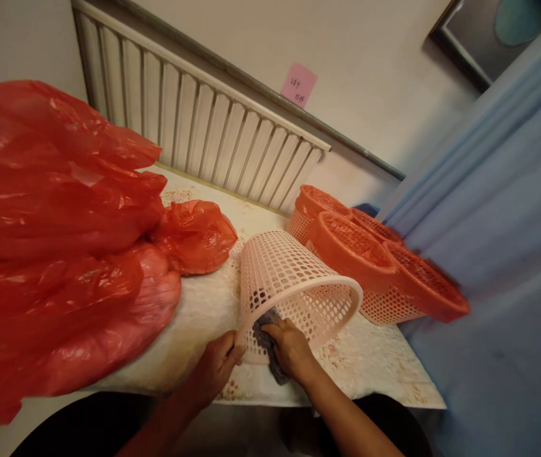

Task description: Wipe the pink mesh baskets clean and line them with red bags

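Note:
A pale pink plastic basket (274,260) with a lattice of holes lies on its side on the table, its round mouth turned toward me. My left hand (217,368) grips the rim at the lower left, thumb and fingers closed round it. In my right hand (292,346) is a grey cloth (270,346), bunched under the fingers and pressed against the inside of the rim. Part of the cloth hangs down below the hand.
Several similar baskets lined with red bags (356,244) stand at the right, beside a blue curtain (503,254). Large red plastic bags (61,254) fill the left. A flowered tablecloth (203,317) covers the table; behind it is a white radiator (203,120).

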The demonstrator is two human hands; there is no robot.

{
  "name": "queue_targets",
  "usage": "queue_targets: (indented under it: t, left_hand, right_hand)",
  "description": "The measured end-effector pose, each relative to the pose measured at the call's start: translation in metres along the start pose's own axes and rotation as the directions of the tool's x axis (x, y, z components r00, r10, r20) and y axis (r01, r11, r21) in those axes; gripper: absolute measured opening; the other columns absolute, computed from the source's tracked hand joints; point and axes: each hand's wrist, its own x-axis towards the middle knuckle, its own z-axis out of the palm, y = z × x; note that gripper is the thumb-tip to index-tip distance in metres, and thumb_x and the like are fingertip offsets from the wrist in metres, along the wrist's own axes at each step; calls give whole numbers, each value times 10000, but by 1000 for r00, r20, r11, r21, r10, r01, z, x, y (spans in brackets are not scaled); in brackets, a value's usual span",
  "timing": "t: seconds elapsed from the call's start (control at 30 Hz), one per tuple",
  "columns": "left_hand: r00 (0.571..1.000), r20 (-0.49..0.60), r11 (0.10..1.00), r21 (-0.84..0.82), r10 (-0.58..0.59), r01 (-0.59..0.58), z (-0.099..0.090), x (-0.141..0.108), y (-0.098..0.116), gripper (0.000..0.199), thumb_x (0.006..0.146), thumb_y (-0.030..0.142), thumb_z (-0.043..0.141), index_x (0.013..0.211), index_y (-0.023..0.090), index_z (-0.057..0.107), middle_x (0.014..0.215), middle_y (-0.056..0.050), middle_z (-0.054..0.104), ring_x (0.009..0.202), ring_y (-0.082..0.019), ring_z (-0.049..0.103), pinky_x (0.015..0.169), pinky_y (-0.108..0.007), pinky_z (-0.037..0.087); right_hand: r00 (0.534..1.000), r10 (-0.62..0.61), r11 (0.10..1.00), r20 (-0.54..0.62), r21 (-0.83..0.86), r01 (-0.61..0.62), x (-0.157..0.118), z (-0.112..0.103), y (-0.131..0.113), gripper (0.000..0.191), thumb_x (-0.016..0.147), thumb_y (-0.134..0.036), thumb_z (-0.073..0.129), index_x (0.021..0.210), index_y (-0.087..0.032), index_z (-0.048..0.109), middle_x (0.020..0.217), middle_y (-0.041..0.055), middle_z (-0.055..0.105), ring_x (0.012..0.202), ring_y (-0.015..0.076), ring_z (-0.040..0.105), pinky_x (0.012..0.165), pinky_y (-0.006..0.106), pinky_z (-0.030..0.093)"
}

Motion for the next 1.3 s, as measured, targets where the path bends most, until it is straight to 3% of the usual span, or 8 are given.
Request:
queue_targets:
  t: [0.2,0.33,0.43,0.53,0.67,0.93,1.07,1.3]
  left_hand:
    - [1000,12,995,-96,-20,21,14,4,-8,168,827,335,560,794,173,591,709,-3,641,647,-164,611,617,-261,492]
    - [985,143,988,-105,-99,115,30,3,-11,241,726,198,623,963,156,649,919,-61,725,828,-212,657,789,-321,515]
    - [989,111,990,-83,-100,110,27,6,-8,181,757,217,587,906,153,668,933,-71,727,882,-231,649,837,-344,495]
    - [995,50,992,-88,-87,91,17,10,-2,119,760,227,566,824,166,645,811,-31,705,795,-208,636,758,-314,496]
    - [997,-7,990,-112,-82,81,4,11,4,122,770,269,547,682,186,566,623,25,606,619,-159,594,601,-258,465]
    - [992,-75,976,-202,-99,82,-5,10,2,174,759,352,571,709,208,487,587,63,523,552,-120,546,556,-235,453]
    - [992,-42,965,-240,-121,108,14,9,-5,144,705,289,613,749,197,511,636,47,570,599,-138,569,559,-243,468]
    - [986,26,979,-114,-165,167,30,2,-6,137,701,217,616,825,169,646,727,-20,691,734,-214,641,665,-313,519]
  right_hand:
    - [983,144,989,-112,36,-141,-17,7,38,635,587,6,444,1152,-196,652,1138,65,664,1095,224,588,1006,368,431]
    - [964,208,950,-164,269,-160,-7,19,24,587,635,-33,452,1161,-219,634,1167,31,662,1118,195,592,1033,365,419]
    - [969,197,932,-147,334,-139,2,22,1,516,698,-110,532,1192,-228,619,1164,37,660,1099,213,596,1006,370,437]
    - [979,145,955,-142,280,-101,5,24,-17,578,710,-195,626,1282,-242,563,1165,57,640,1081,246,575,974,392,447]
    - [987,101,979,-127,191,-76,1,29,-21,647,677,-75,546,1307,-226,544,1149,76,618,1063,244,555,966,386,445]
    - [984,127,984,-121,-113,-141,-16,7,29,678,615,47,432,1193,-239,641,1134,66,649,1061,251,558,969,392,431]
    - [968,201,980,-153,38,-198,-13,10,36,658,598,15,433,1189,-191,635,1158,71,656,1096,232,581,1011,377,422]
    - [973,153,920,-171,384,-77,0,26,-10,647,590,-37,447,1181,-237,619,1157,22,657,1107,205,584,1009,357,433]
